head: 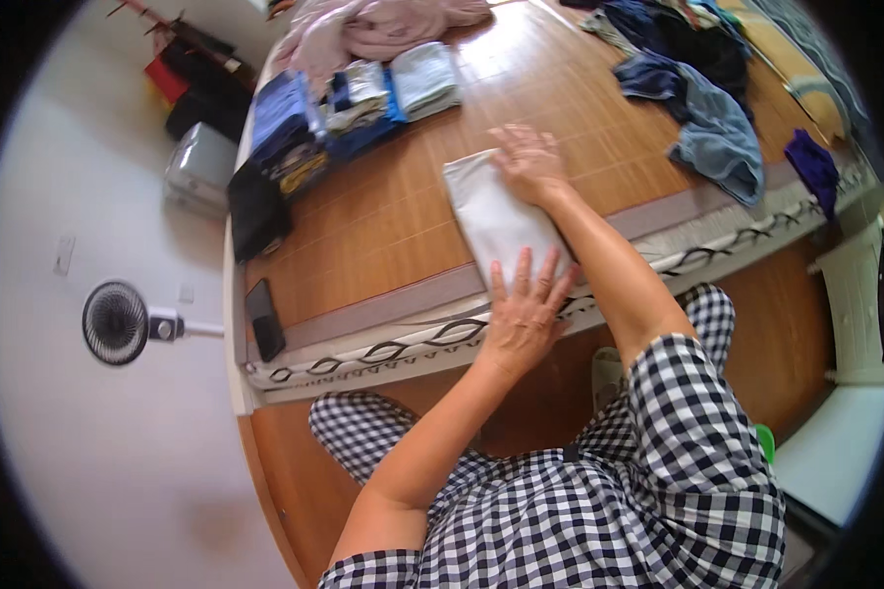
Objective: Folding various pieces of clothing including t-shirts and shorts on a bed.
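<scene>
A white folded cloth or garment [497, 213] lies in a long flat strip on the brown mat [383, 213] of the bed. Its near end reaches the mat's grey border. My left hand [527, 313] rests on that near end, palm down with the fingers spread. Near the far end, my right hand [530, 162] lies across the right edge, its fingers extended partly over the mat. Neither hand grips the fabric. The part of the cloth under my hands is hidden.
Folded clothes stand at the left, among them blue garments [283, 110], a pale stack [425, 77] and a black pile [258, 210]. A phone [265, 316] lies near the corner. Loose clothes [722, 140] and a purple garment [814, 169] lie right. A fan [116, 322] stands left.
</scene>
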`<action>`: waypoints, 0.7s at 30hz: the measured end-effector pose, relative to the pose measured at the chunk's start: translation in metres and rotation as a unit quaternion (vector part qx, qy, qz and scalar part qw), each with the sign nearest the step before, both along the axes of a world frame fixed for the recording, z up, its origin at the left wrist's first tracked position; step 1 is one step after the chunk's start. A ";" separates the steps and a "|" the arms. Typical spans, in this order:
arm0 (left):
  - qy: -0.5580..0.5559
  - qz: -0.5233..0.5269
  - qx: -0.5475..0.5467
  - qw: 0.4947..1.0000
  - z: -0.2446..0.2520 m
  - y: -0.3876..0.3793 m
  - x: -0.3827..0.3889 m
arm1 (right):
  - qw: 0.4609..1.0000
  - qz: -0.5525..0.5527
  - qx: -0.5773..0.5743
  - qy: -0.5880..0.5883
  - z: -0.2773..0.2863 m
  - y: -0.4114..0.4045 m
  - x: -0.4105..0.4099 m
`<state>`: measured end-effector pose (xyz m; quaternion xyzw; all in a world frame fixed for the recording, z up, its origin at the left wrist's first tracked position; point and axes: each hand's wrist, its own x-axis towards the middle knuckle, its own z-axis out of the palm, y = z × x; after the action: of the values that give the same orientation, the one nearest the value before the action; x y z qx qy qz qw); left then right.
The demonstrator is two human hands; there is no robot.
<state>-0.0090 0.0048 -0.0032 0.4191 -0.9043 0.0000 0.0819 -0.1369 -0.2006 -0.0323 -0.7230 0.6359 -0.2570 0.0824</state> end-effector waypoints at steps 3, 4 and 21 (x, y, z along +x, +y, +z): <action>0.061 -0.027 0.005 0.998 0.002 0.014 0.007 | 0.994 -0.100 -0.039 -0.031 -0.002 0.012 -0.019; 0.060 -0.012 -0.005 0.998 0.001 0.015 0.007 | 0.993 -0.109 -0.038 -0.022 -0.010 0.017 -0.032; 0.686 0.174 0.589 0.391 0.065 -0.062 0.057 | 0.992 -0.071 -0.005 -0.105 -0.004 0.090 -0.029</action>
<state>0.0484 -0.0574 0.0616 0.3691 -0.2242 -0.8056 0.4055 -0.1663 -0.1106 -0.0364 -0.6451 0.6724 -0.3400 0.1271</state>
